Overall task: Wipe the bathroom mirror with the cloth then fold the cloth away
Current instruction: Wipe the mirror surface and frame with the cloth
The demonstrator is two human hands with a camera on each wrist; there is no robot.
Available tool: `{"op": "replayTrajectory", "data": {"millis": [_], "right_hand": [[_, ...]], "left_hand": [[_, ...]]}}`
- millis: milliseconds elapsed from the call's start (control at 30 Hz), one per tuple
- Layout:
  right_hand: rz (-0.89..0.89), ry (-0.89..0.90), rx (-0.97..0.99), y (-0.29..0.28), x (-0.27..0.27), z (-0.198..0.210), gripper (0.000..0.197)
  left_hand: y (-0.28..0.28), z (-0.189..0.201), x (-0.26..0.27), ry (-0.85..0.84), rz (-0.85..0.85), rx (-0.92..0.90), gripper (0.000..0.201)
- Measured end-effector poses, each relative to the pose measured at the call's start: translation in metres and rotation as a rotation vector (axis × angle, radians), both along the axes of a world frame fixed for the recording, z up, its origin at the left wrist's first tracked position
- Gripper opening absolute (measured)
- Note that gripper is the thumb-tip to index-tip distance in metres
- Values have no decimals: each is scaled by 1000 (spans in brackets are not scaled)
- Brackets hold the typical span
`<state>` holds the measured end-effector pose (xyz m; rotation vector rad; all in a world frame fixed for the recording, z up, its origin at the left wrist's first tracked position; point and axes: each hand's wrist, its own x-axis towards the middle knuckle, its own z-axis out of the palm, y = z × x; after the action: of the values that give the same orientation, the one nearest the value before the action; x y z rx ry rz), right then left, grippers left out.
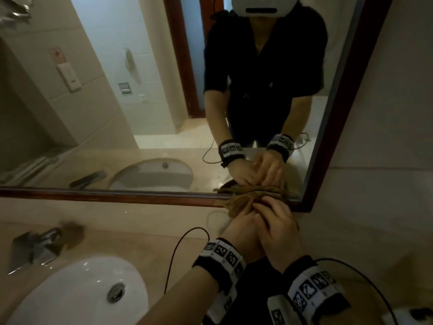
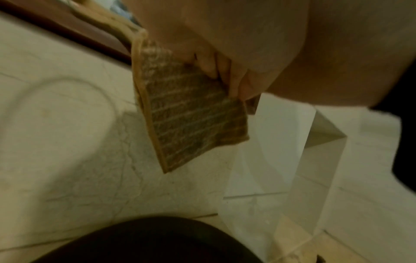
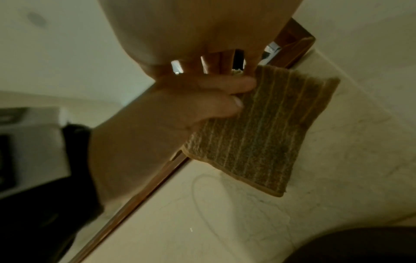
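Note:
A brown striped cloth (image 1: 243, 202) is bunched against the lower right corner of the mirror (image 1: 140, 90), over its dark red wooden frame (image 1: 117, 195). My left hand (image 1: 246, 221) and my right hand (image 1: 269, 211) sit side by side on it, the right partly over the left. In the left wrist view my fingers (image 2: 216, 71) pinch the cloth (image 2: 191, 121), and a flat corner hangs down. From the right wrist, the cloth (image 3: 258, 133) hangs below my right hand (image 3: 227, 60), and the left hand (image 3: 225, 99) grips its edge.
A white sink (image 1: 35, 308) and a chrome faucet (image 1: 39, 245) lie to the left in the beige marble counter (image 1: 140, 226). A tiled wall (image 1: 375, 160) stands just right of the mirror. A black cable (image 1: 182, 249) loops off my left wristband.

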<state>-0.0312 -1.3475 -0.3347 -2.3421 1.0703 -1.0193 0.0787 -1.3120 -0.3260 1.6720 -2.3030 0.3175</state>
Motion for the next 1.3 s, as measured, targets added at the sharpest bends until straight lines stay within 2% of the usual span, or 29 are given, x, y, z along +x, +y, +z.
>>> {"op": "replayTrajectory", "data": {"millis": [67, 100, 167, 233, 333, 467, 533, 633, 767, 833, 900, 967, 1033, 1100, 1200, 1300], "right_hand": [[-24, -26, 82, 2, 7, 0, 58], [-50, -24, 101, 4, 10, -1, 59], [-116, 46, 50, 8, 16, -8, 49], [-209, 136, 1, 16, 24, -18, 48], [-402, 173, -30, 31, 45, -29, 60], [-548, 151, 125, 38, 83, -41, 75], [-578, 126, 144, 40, 107, -45, 72], [-564, 135, 103, 52, 143, -51, 68], [-339, 253, -81, 79, 188, -67, 69], [-276, 275, -155, 80, 192, -74, 67], [-327, 314, -154, 72, 175, -78, 64], [-474, 293, -61, 56, 145, -77, 64], [-628, 167, 66, 35, 113, -69, 69], [-687, 62, 152, 19, 97, -60, 75], [-662, 43, 116, 25, 121, -56, 78], [-458, 223, -38, 56, 163, -70, 69]], "left_hand": [[13, 3, 16, 224, -117, -59, 28], [22, 3, 29, 318, -108, -118, 24], [45, -1, 65, 413, 34, -229, 30], [66, -10, 112, 430, 237, -261, 38], [91, -23, 171, 298, 467, -199, 52], [107, -39, 202, 90, 429, -65, 80], [107, -48, 210, 30, 414, -55, 85], [103, -63, 214, -22, 423, -114, 85], [92, -83, 216, -20, 425, -292, 87], [86, -90, 216, -11, 430, -368, 86], [84, -94, 213, -3, 438, -399, 81], [84, -94, 209, -3, 456, -397, 81], [83, -94, 207, -19, 466, -403, 82], [82, -95, 207, -38, 473, -417, 80], [80, -96, 206, -50, 490, -418, 76], [81, -94, 204, -61, 496, -384, 77]]}}
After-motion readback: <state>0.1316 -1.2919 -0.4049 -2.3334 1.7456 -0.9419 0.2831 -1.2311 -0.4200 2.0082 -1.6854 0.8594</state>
